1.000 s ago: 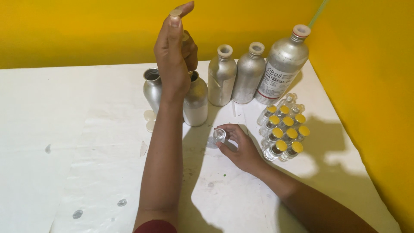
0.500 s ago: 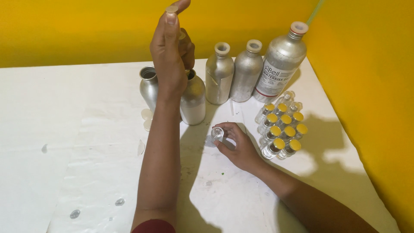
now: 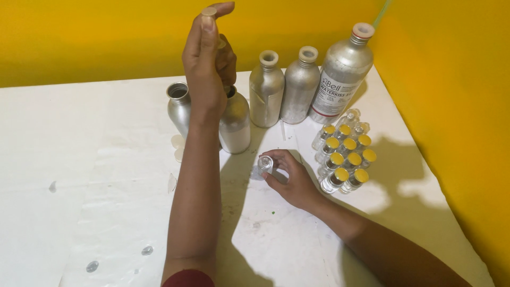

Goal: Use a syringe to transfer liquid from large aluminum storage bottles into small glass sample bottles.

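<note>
Two yellow walls (image 3: 451,79) corner a white table (image 3: 79,159); right hand (image 3: 289,178) fingers clamp a small vial (image 3: 264,163).

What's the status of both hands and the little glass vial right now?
Left hand raised, pinching something small. Right hand grips glass vial on table. Metal bottles and capped vials close by.

1. Bright, even indoor light — the white tabletop (image 3: 106,159) is nearly washed out along its left edge.
2. Light falls from the upper left; hard shadows of the arms run toward the tabletop's right edge and near edge.
3. Soft sheen on the metal bottles (image 3: 300,85), no harsh glare.
4. Focus is fair — slight softness overall and no motion blur.
</note>
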